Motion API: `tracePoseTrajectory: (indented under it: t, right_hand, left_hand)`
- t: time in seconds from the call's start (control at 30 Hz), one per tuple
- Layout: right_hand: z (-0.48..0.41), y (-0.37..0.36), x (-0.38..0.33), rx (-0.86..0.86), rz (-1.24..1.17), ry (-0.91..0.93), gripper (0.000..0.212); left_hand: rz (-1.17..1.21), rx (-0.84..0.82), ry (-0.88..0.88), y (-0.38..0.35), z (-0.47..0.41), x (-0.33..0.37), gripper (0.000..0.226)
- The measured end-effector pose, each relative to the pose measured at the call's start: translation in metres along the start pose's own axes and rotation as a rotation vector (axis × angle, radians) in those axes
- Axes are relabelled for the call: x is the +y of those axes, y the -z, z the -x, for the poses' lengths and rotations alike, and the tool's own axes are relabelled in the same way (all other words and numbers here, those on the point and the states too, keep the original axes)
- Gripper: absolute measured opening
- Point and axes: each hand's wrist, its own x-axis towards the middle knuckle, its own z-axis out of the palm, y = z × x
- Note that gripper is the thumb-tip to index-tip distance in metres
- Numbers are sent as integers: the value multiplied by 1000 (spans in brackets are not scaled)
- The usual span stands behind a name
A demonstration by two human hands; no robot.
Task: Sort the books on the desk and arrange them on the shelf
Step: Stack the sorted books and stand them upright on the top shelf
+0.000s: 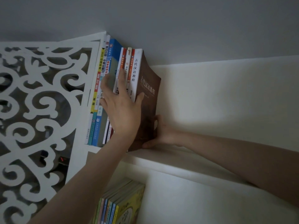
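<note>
Head view looks up at a white shelf [169,157] in dim light. The left hand [123,109] lies flat and released, its fingers spread straight over the spines of a row [100,94] of upright books, while its thumb rests on the cover of the brown book [150,88]. This brown book is the last on the thumb side of that hand, standing on the shelf and touching the row, its white spine facing out and its cover bulging a little.

The right hand [159,135] is low behind the brown book, just beyond the left wrist. It grasps the book's bottom corner: the thumb lies under the lower edge at the shelf board and the fingers curl round the far side, mostly hidden by the cover.

Past the left fingertips a tall blue book [113,50] rises above the thinner red and white spines. Beyond the little-finger side of the left hand a white fretwork panel [40,94] closes the end of the shelf, the row touching it. Under the left forearm, one level down, lower books [119,202] with pale coloured spines stand together. A grey wall [210,29] is above the right hand.
</note>
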Motion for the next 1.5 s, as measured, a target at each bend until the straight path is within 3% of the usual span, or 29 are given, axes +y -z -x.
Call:
tracePoseTrajectory:
  t: [0.13,0.27,0.37,0.53,0.9,1.27,1.4,1.5]
  right_hand:
    - [1,-3,9,25,-39,15,118]
    - [4,-3,6,74,-59,105,134]
    - [1,-2,-1,68,-56,123,139]
    - [-8,6,-11,129,-136,164,128]
    - [-10,10,-17,61,-76,184,139]
    - [-9,12,-24,59,-109,143,131]
    - [2,15,-27,38,-137,118,143]
    - [15,23,-21,33,-173,106,131]
  left_hand:
    - [-12,-31,-146,6,-1,-11,79]
    - [-63,-406,-347,23,-8,-36,89]
    - [-197,-510,-484,33,0,-54,93]
    - [-301,-454,-440,36,20,-63,92]
    - [-340,-475,-342,39,21,-55,111]
    - [-321,-467,-364,43,23,-58,112]
    - [-303,-475,-333,47,24,-55,107]
    - [-271,-455,-381,49,28,-39,104]
